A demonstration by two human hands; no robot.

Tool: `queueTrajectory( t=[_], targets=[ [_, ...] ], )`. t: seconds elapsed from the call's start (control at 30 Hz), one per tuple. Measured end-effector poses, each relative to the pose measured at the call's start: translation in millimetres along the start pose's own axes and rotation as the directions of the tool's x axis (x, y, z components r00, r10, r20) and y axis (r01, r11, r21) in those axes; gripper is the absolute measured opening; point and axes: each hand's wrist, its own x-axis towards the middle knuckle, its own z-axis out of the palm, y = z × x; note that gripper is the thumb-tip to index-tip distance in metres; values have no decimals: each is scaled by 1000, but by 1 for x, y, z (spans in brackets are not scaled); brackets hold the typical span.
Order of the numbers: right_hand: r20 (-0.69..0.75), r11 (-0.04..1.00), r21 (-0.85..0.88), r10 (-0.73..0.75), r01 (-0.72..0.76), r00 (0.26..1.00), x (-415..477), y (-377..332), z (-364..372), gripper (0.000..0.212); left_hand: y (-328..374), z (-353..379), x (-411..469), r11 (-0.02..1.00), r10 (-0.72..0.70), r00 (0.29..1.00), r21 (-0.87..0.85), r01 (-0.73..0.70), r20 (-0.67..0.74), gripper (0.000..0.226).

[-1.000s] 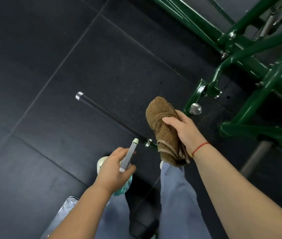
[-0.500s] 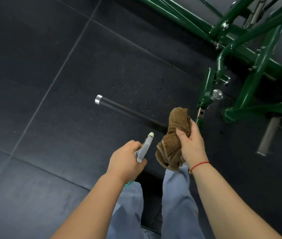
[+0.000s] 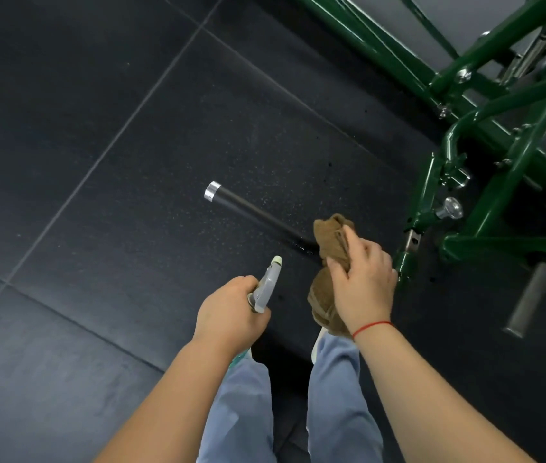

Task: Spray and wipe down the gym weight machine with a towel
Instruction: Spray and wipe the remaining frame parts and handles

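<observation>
The towel (image 3: 328,238), brown & bunched, was gripped in the R hand (image 3: 361,289), fingers curled round it. It was set against the near end of a black handle bar (image 3: 248,210) on the green machine frame (image 3: 498,182). The towel's long axis was seen to run approx. 12–6 o'clock, top end poking past the fingers at 12, lower end hung below the wrist. The bar's long axis was laid approx. 10–4 o'clock, chrome cap pointed to 10, the 4 o'clock end hidden by the towel. The spray bottle (image 3: 266,285) was held in the L hand (image 3: 231,312), fingers wrapped round its neck, nozzle aimed approx. 1 o'clock. It was placed at 9 o'clock of the towel, just beside, not touching. The frame was seen at 2–3 o'clock of the hands.
</observation>
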Motion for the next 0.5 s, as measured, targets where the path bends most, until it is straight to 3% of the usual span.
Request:
queueTrajectory(
  t=[0.1,0.23,0.5],
  targets=[
    [-40,986,-145,-88,81,995,5,-22,17,58,-5,-5,2,992,-39,997,-126,31,-60,13],
    [-85,969,-154,-207,192,975,21,-59,39,60,-13,-14,-1,955,-107,983,-292,60,-148,16],
    [45,902,-207,-379,379,924,40,-92,53,70,-25,-26,-3,908,-201,950,-409,88,-241,18]
  ],
)
